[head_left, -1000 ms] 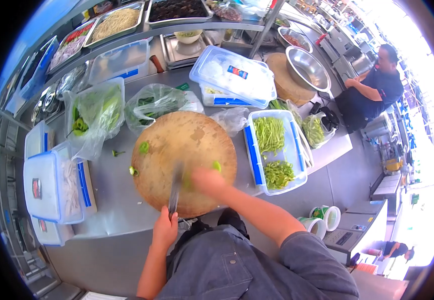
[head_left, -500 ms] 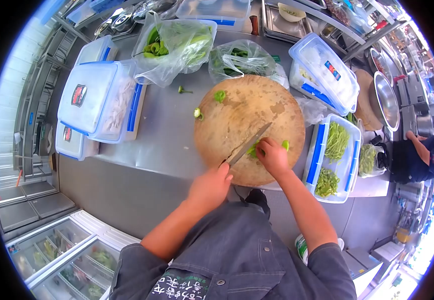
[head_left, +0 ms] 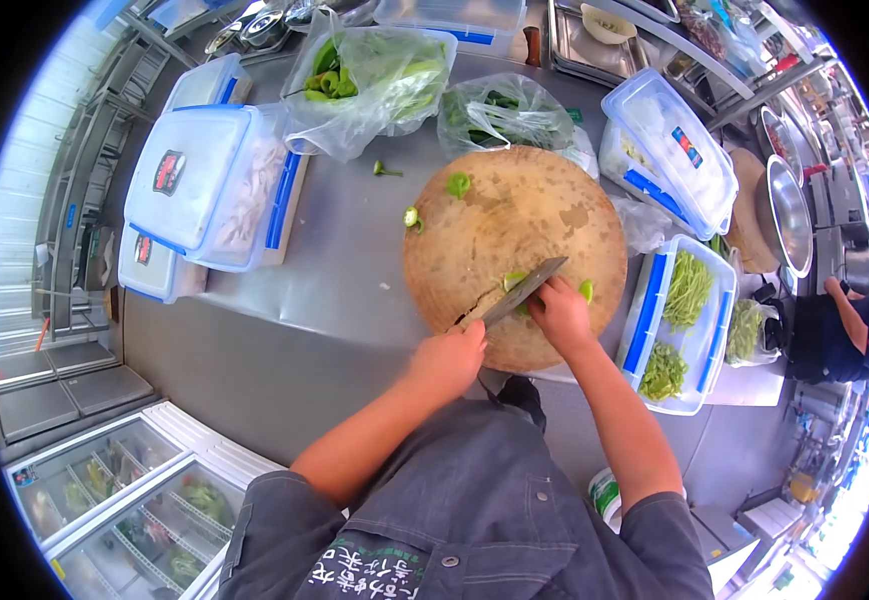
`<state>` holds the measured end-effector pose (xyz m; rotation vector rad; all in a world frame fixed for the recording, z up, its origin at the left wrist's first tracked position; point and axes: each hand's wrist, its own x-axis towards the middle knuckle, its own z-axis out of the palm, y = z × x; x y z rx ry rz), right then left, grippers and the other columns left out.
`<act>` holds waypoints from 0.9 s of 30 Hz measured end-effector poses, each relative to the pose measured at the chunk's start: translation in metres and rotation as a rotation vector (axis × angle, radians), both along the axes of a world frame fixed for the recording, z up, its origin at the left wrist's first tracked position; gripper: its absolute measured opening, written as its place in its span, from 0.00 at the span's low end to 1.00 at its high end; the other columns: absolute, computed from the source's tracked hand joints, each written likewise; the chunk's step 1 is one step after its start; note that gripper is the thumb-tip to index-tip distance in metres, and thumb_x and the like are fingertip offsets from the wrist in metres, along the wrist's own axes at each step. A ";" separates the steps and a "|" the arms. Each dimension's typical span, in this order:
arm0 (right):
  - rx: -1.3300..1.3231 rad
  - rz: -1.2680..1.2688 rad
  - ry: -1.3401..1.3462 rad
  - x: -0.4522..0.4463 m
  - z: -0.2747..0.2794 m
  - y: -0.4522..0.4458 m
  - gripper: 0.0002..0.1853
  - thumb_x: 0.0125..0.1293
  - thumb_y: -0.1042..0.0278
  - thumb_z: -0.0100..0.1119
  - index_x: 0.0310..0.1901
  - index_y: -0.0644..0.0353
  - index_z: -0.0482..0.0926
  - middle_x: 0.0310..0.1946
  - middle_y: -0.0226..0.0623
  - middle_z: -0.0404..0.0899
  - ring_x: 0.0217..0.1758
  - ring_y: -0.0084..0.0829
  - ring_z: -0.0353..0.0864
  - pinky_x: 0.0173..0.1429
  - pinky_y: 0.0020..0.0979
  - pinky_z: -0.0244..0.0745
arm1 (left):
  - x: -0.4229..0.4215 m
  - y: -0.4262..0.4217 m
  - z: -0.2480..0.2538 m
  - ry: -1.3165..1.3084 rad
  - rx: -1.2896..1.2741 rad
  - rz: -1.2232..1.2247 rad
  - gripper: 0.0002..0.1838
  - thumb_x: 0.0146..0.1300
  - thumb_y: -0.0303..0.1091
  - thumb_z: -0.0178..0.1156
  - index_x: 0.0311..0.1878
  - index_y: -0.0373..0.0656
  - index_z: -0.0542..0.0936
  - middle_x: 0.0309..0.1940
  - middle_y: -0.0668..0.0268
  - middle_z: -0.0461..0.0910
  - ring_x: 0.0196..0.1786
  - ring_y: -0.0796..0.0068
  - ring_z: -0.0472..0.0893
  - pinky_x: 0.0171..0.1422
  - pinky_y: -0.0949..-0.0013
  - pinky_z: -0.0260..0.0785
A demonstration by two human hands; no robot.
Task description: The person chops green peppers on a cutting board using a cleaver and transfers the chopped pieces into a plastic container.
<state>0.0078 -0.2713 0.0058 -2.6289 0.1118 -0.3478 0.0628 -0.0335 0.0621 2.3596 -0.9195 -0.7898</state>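
Observation:
My left hand (head_left: 451, 355) is closed round the handle of a kitchen knife (head_left: 526, 290). The blade slants up to the right over a round wooden chopping board (head_left: 514, 215). Beside the blade, the bent fingers of my right hand (head_left: 562, 312) press on green pepper, most of it hidden under them. A cut green piece (head_left: 513, 281) shows on the blade's left side, and another green pepper piece (head_left: 585, 291) lies just right of my right hand. A pepper top (head_left: 457, 185) rests near the board's upper left edge.
Lidded plastic boxes (head_left: 189, 185) are stacked at left. Bags of green peppers (head_left: 369, 85) and dark green vegetables (head_left: 504, 115) stand behind the board. To the right are a tilted-lid box (head_left: 669, 150) and an open box of cut greens (head_left: 689, 290). Another person (head_left: 839, 325) stands far right.
The knife blade has turned flatter and moved closer to my right hand's fingers. A green piece now shows at the blade's left side. The whole view has shifted slightly.

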 end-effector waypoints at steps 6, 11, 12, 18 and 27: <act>0.051 0.014 -0.031 -0.006 0.002 0.004 0.04 0.58 0.74 0.67 0.34 0.59 0.82 0.38 0.38 0.81 0.43 0.44 0.84 0.45 0.42 0.82 | 0.007 0.014 0.020 0.011 -0.053 0.008 0.13 0.76 0.39 0.54 0.50 0.39 0.69 0.38 0.46 0.83 0.41 0.37 0.83 0.44 0.40 0.74; 0.011 -0.029 0.004 -0.006 0.001 0.004 0.06 0.56 0.74 0.68 0.35 0.59 0.82 0.39 0.37 0.82 0.43 0.44 0.84 0.45 0.42 0.83 | -0.005 0.013 0.044 0.016 0.021 -0.032 0.12 0.76 0.37 0.55 0.50 0.39 0.70 0.42 0.47 0.83 0.42 0.36 0.83 0.46 0.41 0.75; 0.011 -0.031 0.005 -0.006 0.002 0.004 0.06 0.56 0.74 0.68 0.35 0.59 0.82 0.39 0.37 0.82 0.43 0.44 0.84 0.45 0.42 0.83 | -0.007 0.011 0.034 0.013 -0.005 -0.009 0.12 0.76 0.37 0.55 0.50 0.38 0.70 0.41 0.46 0.83 0.42 0.36 0.83 0.46 0.41 0.75; -0.011 0.017 -0.043 -0.006 -0.002 0.001 0.05 0.56 0.73 0.68 0.34 0.58 0.82 0.39 0.37 0.82 0.43 0.43 0.83 0.45 0.42 0.83 | 0.008 -0.002 0.007 0.024 -0.033 0.000 0.13 0.76 0.38 0.55 0.50 0.37 0.70 0.38 0.45 0.83 0.41 0.36 0.83 0.45 0.40 0.75; -0.027 -0.011 -0.002 -0.010 -0.004 0.003 0.05 0.56 0.74 0.68 0.34 0.59 0.82 0.40 0.37 0.83 0.44 0.42 0.84 0.47 0.41 0.82 | -0.006 -0.001 0.024 0.042 -0.003 -0.022 0.13 0.76 0.38 0.55 0.51 0.37 0.70 0.39 0.43 0.83 0.42 0.37 0.83 0.47 0.40 0.74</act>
